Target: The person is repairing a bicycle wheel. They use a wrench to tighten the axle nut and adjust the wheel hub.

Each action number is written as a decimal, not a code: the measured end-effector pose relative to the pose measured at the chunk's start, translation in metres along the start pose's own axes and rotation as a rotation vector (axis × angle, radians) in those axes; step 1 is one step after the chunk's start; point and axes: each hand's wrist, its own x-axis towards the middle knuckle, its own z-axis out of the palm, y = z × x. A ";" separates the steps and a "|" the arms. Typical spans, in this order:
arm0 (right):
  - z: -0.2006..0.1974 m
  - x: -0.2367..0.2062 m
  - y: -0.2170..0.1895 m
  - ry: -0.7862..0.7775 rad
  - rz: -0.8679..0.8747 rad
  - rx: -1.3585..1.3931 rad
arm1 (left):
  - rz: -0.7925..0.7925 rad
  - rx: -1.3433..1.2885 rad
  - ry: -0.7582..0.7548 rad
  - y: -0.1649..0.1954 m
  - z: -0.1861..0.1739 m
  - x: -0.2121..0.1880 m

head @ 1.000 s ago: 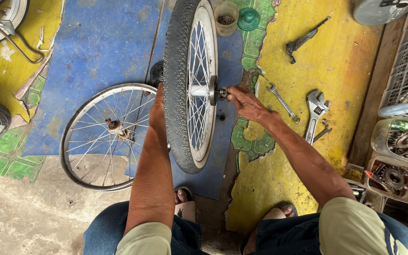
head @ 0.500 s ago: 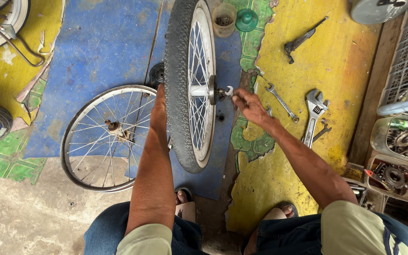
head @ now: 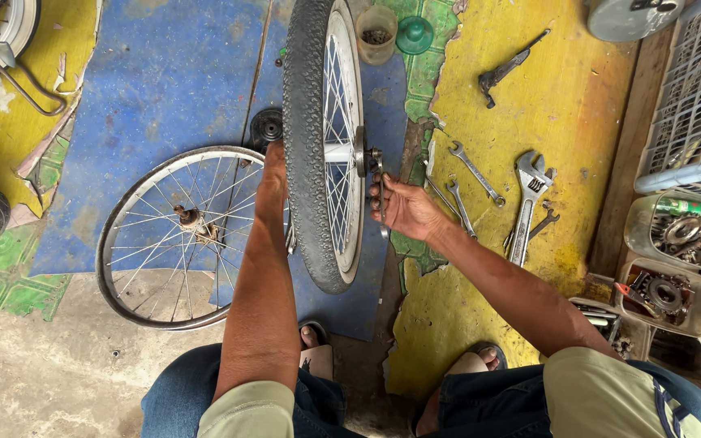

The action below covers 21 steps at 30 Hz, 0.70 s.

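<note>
A bicycle wheel with a black tyre (head: 308,138) stands upright on the floor in front of me. My left arm reaches along its left side, and my left hand (head: 273,156) disappears behind the tyre, so its grip is hidden. My right hand (head: 406,209) is on the right side of the wheel, fingers closed on a thin spanner (head: 380,193) set against the axle nut (head: 375,156) at the silver hub.
A bare spoked rim (head: 178,237) lies flat to the left. Several spanners (head: 475,173) and an adjustable wrench (head: 524,204) lie on the yellow floor at right. Clear tubs of metal parts (head: 678,234), a grey crate (head: 691,105), a cup (head: 376,34) and a green lid (head: 414,34) stand around.
My right hand has swung down and toward me with the spanner at the axle. The wheel and my left arm have stayed put.
</note>
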 end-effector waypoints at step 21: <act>0.024 0.020 0.013 0.204 -0.262 0.485 | -0.206 0.114 0.286 0.006 0.010 0.028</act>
